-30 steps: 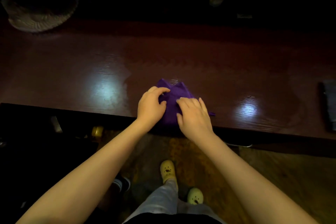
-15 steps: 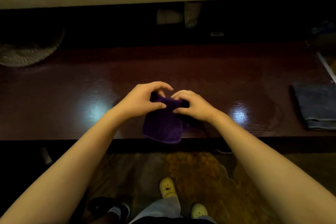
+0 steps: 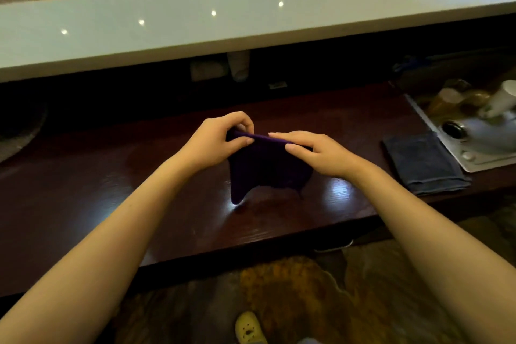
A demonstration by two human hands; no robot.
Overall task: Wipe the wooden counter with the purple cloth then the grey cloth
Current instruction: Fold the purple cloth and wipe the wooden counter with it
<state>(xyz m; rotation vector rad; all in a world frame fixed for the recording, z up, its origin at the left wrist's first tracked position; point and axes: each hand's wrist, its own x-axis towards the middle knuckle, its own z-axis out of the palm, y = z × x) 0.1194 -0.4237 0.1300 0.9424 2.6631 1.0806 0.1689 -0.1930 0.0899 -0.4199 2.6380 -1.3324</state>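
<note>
The purple cloth [image 3: 265, 170] hangs in the air above the dark wooden counter [image 3: 83, 190], stretched by its top edge. My left hand [image 3: 217, 142] pinches the top left corner and my right hand [image 3: 315, 153] pinches the top right. The cloth's lower corners dangle just over the glossy wood. The grey cloth [image 3: 424, 162] lies folded flat on the counter at the right, apart from both hands.
A metal sink [image 3: 460, 159] with cups and a white vessel [image 3: 485, 134] sits at the far right. A white raised ledge [image 3: 251, 17] runs along the back. A round woven item [image 3: 19, 131] lies at the left. The counter's front edge runs below my forearms.
Both hands lifted the bunched purple cloth off the counter and pulled it apart, so it now hangs spread between them. The view tilted upward, showing the ledge and sink.
</note>
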